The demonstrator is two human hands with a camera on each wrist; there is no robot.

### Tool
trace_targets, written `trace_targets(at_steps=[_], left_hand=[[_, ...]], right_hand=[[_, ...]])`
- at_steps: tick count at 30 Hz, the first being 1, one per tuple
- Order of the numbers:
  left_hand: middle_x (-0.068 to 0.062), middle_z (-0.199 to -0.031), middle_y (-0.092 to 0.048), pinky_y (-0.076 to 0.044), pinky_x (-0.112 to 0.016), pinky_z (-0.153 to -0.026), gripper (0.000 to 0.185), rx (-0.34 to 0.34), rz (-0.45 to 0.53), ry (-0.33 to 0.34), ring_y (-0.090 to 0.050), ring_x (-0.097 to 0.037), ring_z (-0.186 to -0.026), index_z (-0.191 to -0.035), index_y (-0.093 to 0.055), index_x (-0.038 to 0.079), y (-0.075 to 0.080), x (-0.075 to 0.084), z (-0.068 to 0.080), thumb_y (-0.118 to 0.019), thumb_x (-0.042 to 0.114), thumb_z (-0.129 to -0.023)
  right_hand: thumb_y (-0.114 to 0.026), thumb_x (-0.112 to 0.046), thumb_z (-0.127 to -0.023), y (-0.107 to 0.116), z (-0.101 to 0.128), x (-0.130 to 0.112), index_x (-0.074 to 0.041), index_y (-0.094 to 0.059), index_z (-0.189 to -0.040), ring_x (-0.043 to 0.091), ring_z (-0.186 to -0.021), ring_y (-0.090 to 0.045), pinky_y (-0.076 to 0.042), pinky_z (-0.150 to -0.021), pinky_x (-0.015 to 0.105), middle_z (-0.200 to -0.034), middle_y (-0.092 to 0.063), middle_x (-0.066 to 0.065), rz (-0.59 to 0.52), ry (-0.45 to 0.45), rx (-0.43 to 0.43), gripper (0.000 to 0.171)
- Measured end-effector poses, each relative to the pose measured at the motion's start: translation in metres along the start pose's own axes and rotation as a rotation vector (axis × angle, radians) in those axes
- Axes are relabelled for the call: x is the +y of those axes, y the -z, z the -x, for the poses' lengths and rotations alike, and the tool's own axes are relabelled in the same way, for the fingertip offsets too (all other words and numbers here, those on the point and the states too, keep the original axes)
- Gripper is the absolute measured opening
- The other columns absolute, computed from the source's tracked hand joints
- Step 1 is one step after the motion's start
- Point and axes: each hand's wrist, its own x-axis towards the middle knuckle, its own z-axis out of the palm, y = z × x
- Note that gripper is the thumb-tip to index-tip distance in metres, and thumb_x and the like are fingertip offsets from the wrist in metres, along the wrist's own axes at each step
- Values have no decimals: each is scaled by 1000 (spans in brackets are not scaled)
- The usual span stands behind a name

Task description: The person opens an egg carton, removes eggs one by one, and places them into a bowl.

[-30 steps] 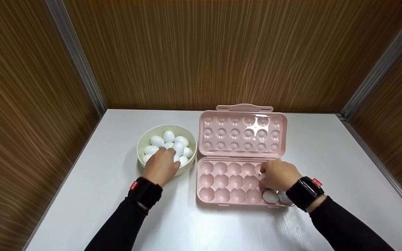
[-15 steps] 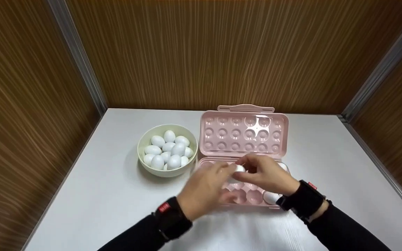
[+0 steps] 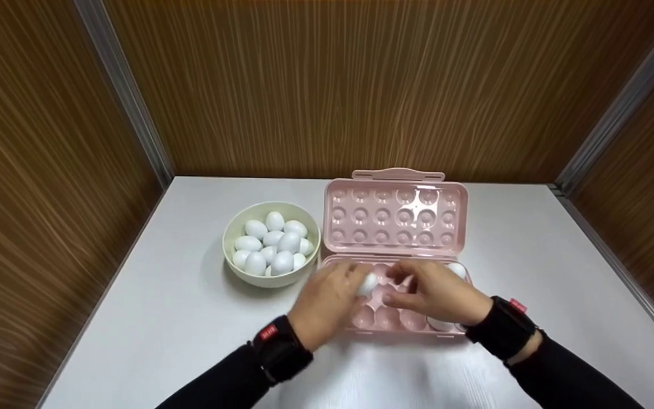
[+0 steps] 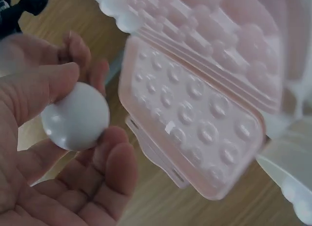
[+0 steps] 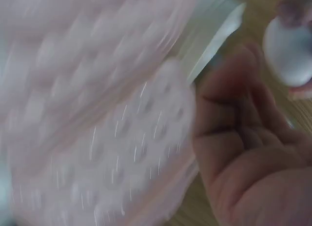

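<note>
The smooth white plastic egg (image 4: pixel 75 116) sits pinched in the left hand (image 3: pixel 327 304), fingers (image 4: pixel 114 162) curled round it, above the pink plastic egg tray (image 3: pixel 386 319) near the desk's (image 3: pixel 162 318) front edge. The right hand (image 3: pixel 437 295), fingers loosely apart, holds nothing. Such a shallow fingertip pinch risks the egg slipping and rolling across the desk. Its long axis points roughly toward the right hand; which end leads is unclear.

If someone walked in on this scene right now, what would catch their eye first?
Probably the open pink egg tray at the middle of the white table, its lid standing back, with both hands over it: the left hand pinches a white egg in its fingertips, and the right hand hovers beside it. Next, the cream bowl heaped with white eggs, just left of the tray.
</note>
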Motion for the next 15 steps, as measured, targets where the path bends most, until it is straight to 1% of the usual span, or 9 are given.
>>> trace_targets(at_steps=[2, 3, 4, 5, 6, 8, 10, 12, 15], left_hand=[[-10, -130, -68, -62, -33, -93, 57, -67, 73, 155, -68, -23, -109, -144, -62, 12, 7, -17, -3, -82, 13, -91], [-12, -135, -65, -62, -34, -94, 57, -87, 102, 238, -67, -24, -112, -146, -61, 10, 11, -28, -5, -80, 12, -92], [-15, -140, -62, -62, -34, -94, 58, -96, 133, 319, -67, -26, -114, -148, -60, 8, 14, -39, -6, -78, 11, -93], [-18, -144, -58, -63, -37, -96, 58, -92, 138, 389, -67, -30, -116, -148, -59, 5, 16, -51, -7, -77, 11, -94], [-20, -146, -56, -63, -40, -98, 58, -76, 127, 443, -67, -33, -118, -149, -58, 3, 18, -62, -8, -77, 12, -94], [-25, -144, -55, -62, -46, -99, 55, -37, 68, 513, -68, -38, -117, -146, -59, -1, 20, -82, -9, -75, 14, -96], [-27, -137, -58, -61, -52, -98, 53, 0, 28, 569, -69, -43, -114, -144, -60, -2, 21, -98, -9, -75, 15, -96], [-29, -130, -62, -60, -55, -96, 50, 19, -2, 603, -70, -46, -110, -141, -60, -3, 21, -109, -9, -74, 16, -97], [-30, -123, -66, -59, -58, -94, 45, 24, -20, 623, -71, -48, -109, -136, -59, -4, 18, -120, -10, -74, 18, -98]], right_hand=[[-86, -35, -89, 5, 4, 9, -8, -75, -113, 18, -88, -72, -63, -79, 38, -102, -77, 6, 205, -61, -14, 38], [-87, -36, -86, 7, 7, 13, -8, -75, -112, 18, -87, -71, -62, -77, 41, -100, -78, 6, 288, -98, -36, 40], [-88, -35, -84, 8, 9, 18, -8, -75, -110, 19, -86, -70, -61, -76, 45, -96, -77, 5, 354, -129, -59, 38], [-88, -33, -82, 8, 11, 22, -9, -75, -108, 20, -84, -69, -60, -74, 48, -94, -76, 5, 400, -155, -85, 38], [-88, -32, -81, 8, 12, 25, -10, -76, -107, 19, -81, -67, -59, -71, 48, -93, -75, 4, 431, -183, -113, 36], [-87, -27, -77, 7, 16, 30, -13, -76, -102, 18, -78, -64, -57, -67, 48, -88, -73, 1, 470, -214, -155, 31], [-85, -22, -74, 5, 18, 34, -18, -76, -96, 17, -75, -61, -56, -65, 48, -84, -71, -2, 487, -219, -181, 24], [-83, -20, -71, 4, 20, 35, -23, -75, -88, 16, -72, -59, -55, -64, 47, -80, -68, -4, 495, -216, -194, 19], [-82, -19, -71, 3, 21, 36, -26, -73, -81, 15, -68, -57, -54, -61, 46, -74, -65, -6, 520, -186, -184, 15]])
